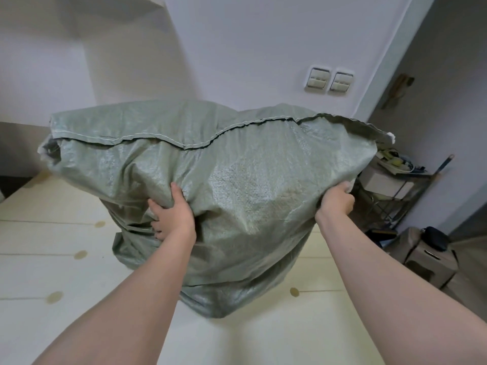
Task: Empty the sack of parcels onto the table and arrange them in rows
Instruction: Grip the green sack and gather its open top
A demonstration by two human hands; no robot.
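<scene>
Over table [66, 275], sack [250, 185] in both hands [172, 214] [336, 201]

Sack [237, 180] on table [52, 259] — shelf rack [390, 191] right.

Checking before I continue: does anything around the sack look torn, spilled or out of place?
Nothing serious. The left hand and right hand grip the green sack; white threads fray at both ends of its stitched seam. No parcels show on the table.
</scene>
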